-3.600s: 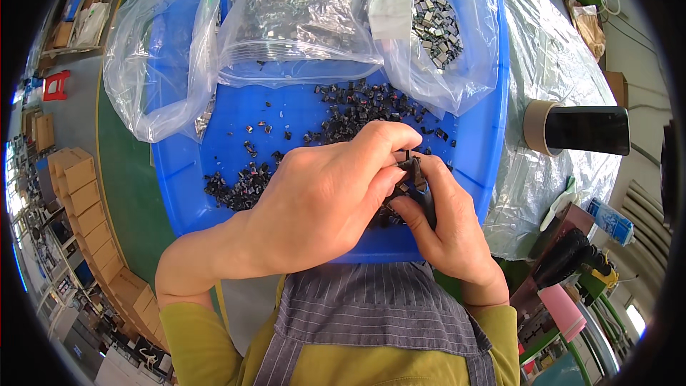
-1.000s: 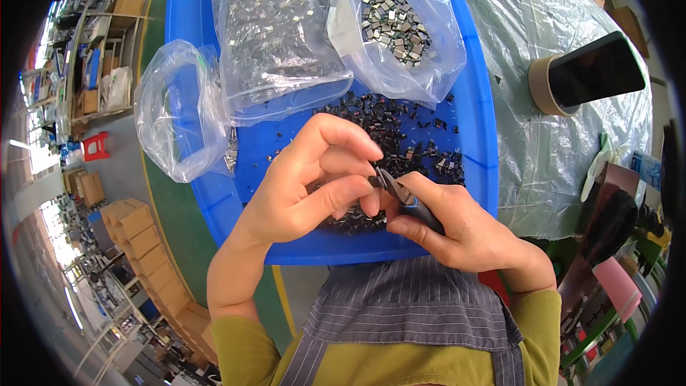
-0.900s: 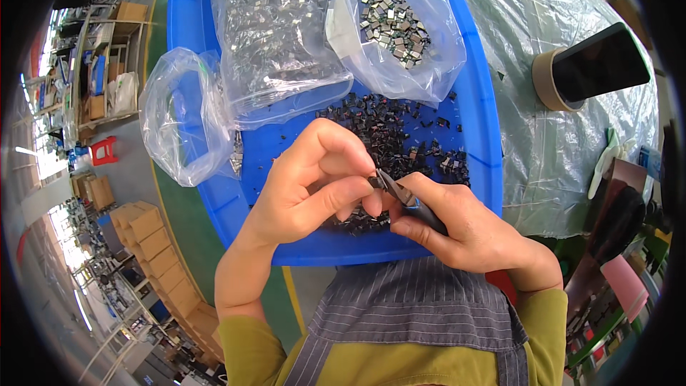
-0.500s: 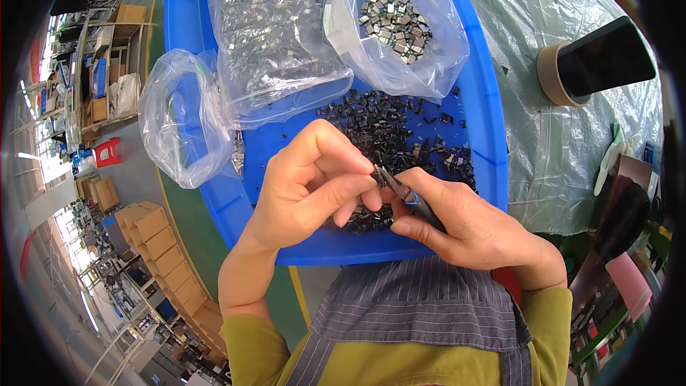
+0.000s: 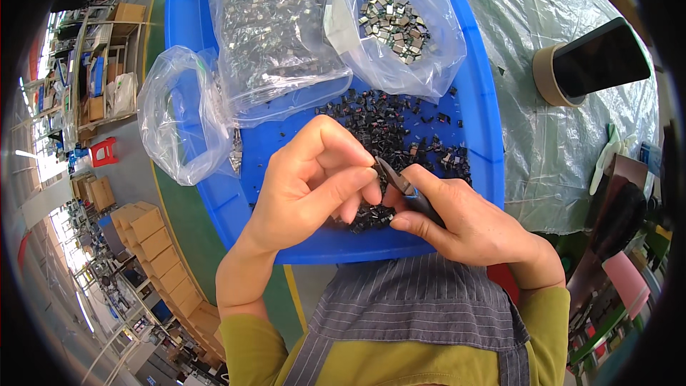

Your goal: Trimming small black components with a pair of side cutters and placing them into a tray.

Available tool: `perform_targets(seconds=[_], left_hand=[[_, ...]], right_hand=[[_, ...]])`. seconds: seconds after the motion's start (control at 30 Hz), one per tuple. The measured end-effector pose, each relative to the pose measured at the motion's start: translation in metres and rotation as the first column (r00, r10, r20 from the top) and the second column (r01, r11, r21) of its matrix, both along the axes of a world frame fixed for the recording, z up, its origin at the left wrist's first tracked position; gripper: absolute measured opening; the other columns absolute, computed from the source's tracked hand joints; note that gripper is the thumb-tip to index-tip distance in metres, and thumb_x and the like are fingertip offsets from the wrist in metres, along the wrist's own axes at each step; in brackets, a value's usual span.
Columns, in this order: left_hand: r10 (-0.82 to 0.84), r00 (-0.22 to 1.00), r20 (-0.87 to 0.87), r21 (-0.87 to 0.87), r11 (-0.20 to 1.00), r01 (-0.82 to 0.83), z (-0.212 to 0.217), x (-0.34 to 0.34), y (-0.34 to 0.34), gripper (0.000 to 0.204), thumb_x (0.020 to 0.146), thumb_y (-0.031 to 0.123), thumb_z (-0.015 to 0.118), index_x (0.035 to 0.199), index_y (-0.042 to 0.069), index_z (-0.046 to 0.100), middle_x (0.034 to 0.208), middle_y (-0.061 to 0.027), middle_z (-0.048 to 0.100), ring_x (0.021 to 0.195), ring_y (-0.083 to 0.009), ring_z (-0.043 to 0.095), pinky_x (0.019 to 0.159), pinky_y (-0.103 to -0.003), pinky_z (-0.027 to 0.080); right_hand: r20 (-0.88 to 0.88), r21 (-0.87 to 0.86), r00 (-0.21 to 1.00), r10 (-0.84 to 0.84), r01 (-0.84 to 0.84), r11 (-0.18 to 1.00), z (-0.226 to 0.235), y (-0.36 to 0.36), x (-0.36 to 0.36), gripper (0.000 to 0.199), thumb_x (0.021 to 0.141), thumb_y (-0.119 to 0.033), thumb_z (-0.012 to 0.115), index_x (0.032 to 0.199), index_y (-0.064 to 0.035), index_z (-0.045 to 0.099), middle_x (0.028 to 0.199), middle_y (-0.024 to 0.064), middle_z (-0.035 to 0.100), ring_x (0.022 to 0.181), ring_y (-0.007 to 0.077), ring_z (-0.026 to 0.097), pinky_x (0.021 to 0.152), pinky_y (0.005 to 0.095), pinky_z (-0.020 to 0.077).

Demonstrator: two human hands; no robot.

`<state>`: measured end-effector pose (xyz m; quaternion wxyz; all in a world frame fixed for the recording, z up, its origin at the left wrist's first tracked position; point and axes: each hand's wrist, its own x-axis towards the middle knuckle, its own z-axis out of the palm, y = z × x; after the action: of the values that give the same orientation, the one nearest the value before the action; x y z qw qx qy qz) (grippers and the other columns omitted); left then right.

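Note:
My left hand (image 5: 300,193) pinches something tiny between thumb and forefinger; it is mostly hidden, so I cannot make out its kind. Right at those fingertips are the jaws of the small pliers-like cutters (image 5: 395,177), with dark handles and a bit of blue. My right hand (image 5: 479,225) is closed round the handles. Both hands are above the near part of a blue tray (image 5: 489,164). Beneath and beyond them lies a loose heap of small black parts (image 5: 375,125), partly covered by my fingers.
At the tray's far side, an open clear bag (image 5: 443,64) holds small silvery pieces (image 5: 396,18). Beside it lies a fuller clear bag (image 5: 275,36), then a crumpled clear bag (image 5: 175,121) over the left rim. A phone (image 5: 604,61) leans in a tape roll (image 5: 549,78) on the right.
The cutters' jaws have shifted slightly up against the left fingertips. Both hands keep nearly the same place and grip. The whole view has moved a little.

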<state>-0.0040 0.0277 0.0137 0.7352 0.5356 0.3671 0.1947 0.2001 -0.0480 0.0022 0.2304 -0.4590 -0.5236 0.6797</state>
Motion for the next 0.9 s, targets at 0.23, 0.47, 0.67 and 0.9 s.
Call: perform_targets(seconds=[0.23, 0.47, 0.67, 0.9], left_hand=[[-0.022, 0.963, -0.269, 0.568, 0.804, 0.177, -0.004, 0.002, -0.005, 0.009, 0.09, 0.003, 0.057, 0.099, 0.0, 0.056, 0.075, -0.0074, 0.064, 0.056, -0.0089, 0.058, 0.049, -0.023, 0.044], [0.117, 0.961, -0.25, 0.942, 0.257, 0.213, -0.013, 0.004, -0.008, 0.017, 0.08, 0.0, 0.068, 0.094, -0.003, 0.058, 0.075, -0.0115, 0.063, 0.053, -0.0242, 0.057, 0.047, -0.029, 0.045], [0.124, 0.983, -0.137, 0.941, 0.327, 0.09, -0.018, 0.005, -0.008, 0.02, 0.077, 0.003, 0.071, 0.093, -0.002, 0.061, 0.07, -0.0099, 0.06, 0.054, -0.0232, 0.058, 0.046, -0.03, 0.045], [-0.095, 0.981, 0.166, -0.214, 0.968, 0.13, 0.002, 0.004, -0.004, 0.03, 0.101, 0.016, 0.041, 0.127, 0.002, 0.043, 0.071, -0.0047, 0.058, 0.05, -0.0043, 0.046, 0.048, -0.016, 0.035]], right_hand=[[-0.031, 0.055, 0.998, -0.046, 0.048, 0.997, -0.005, -0.003, -0.002, 0.022, 0.091, -0.014, 0.058, 0.103, 0.0014, 0.047, 0.088, 0.0221, 0.061, 0.085, 0.0396, 0.06, 0.071, 0.0412, 0.0458], [-0.083, 0.09, 0.995, -0.046, 0.054, 0.995, -0.001, -0.003, -0.002, 0.023, 0.091, -0.013, 0.057, 0.104, 0.0019, 0.045, 0.088, 0.0254, 0.061, 0.088, 0.0455, 0.058, 0.069, 0.0446, 0.046], [-0.034, 0.161, 0.995, -0.098, 0.103, 0.982, -0.006, -0.005, -0.003, 0.023, 0.091, -0.012, 0.058, 0.105, 0.0013, 0.045, 0.091, 0.0263, 0.06, 0.087, 0.0454, 0.058, 0.069, 0.0449, 0.0459], [-0.007, 0.185, 0.997, -0.079, 0.079, 0.98, -0.003, -0.003, -0.003, 0.024, 0.09, -0.01, 0.057, 0.108, 0.0013, 0.044, 0.092, 0.0268, 0.059, 0.087, 0.0452, 0.059, 0.069, 0.0455, 0.0459]])
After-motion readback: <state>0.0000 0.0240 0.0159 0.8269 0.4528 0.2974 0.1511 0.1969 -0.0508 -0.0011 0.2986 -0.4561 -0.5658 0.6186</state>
